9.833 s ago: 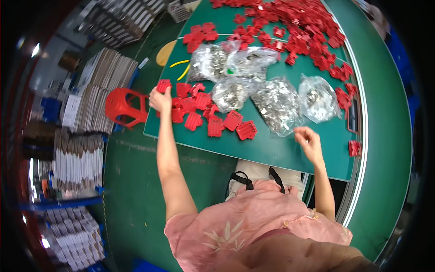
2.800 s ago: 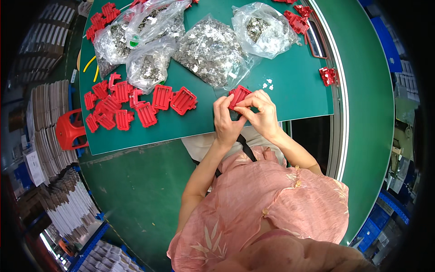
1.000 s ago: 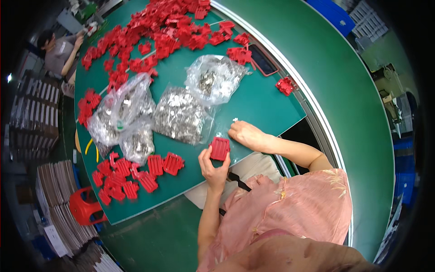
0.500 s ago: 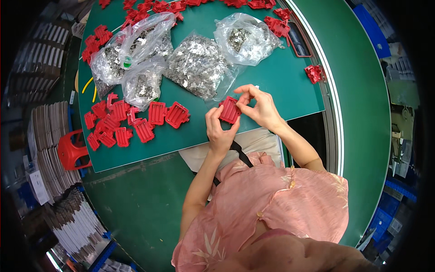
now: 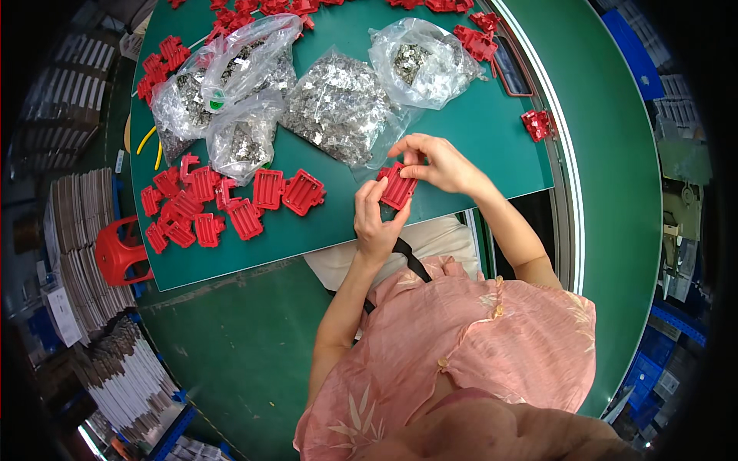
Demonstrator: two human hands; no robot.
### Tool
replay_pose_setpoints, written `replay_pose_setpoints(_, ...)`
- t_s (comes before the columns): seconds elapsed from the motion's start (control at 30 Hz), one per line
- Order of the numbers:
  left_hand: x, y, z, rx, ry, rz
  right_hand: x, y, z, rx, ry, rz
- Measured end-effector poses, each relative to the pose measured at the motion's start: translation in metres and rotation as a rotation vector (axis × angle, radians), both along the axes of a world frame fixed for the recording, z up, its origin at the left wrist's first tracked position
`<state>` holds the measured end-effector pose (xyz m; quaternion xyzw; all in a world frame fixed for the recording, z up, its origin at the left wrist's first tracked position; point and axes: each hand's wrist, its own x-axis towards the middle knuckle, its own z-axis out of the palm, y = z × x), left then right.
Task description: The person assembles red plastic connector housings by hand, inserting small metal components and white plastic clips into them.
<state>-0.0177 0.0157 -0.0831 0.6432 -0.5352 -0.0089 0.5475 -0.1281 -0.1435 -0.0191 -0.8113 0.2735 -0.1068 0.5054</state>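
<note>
My left hand (image 5: 375, 221) is closed round a red slotted plastic housing (image 5: 399, 189), held tilted just above the table's near edge. The fingers grip its left side and the thumb its lower right. At the housing's top right, my right hand (image 5: 437, 163) has thumb and fingertips pinched together and touching it; anything between them is too small or hidden to tell. Beyond both hands lies a see-through bag of small metal pieces (image 5: 338, 107). Several more red housings (image 5: 304, 192) rest on the green tabletop to the left.
Other bags of metal pieces (image 5: 424, 61) stand farther back, with red parts (image 5: 477, 42) along the far edge. A phone (image 5: 511, 67) lies at the far right beside a metal rail (image 5: 565, 154). Yellow-handled pliers (image 5: 150, 146) and a red stool (image 5: 119, 253) are at the left.
The housing has shifted slightly right in my left hand. My right thumb and fingertips have moved in onto its upper part, and the view has shifted a little.
</note>
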Motion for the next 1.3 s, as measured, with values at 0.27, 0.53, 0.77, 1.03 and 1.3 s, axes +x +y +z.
replay_pose_setpoints(0.27,0.001,0.005,0.003,0.063,0.067,-0.085,0.013,-0.026,-0.013,0.400,-0.119,-0.009)
replay_pose_setpoints(0.53,0.001,0.005,0.000,0.078,0.057,-0.151,0.049,-0.011,-0.017,-0.616,0.015,0.099)
replay_pose_setpoints(0.77,0.001,0.004,0.000,0.052,0.043,-0.147,0.048,-0.010,-0.027,-0.625,0.029,0.063)
replay_pose_setpoints(1.03,0.001,0.003,-0.002,0.051,0.063,-0.120,0.027,-0.025,-0.020,-0.212,-0.063,-0.088)
replay_pose_setpoints(1.3,0.001,0.005,-0.001,0.067,0.057,-0.108,0.018,-0.026,-0.016,-0.050,0.005,-0.200)
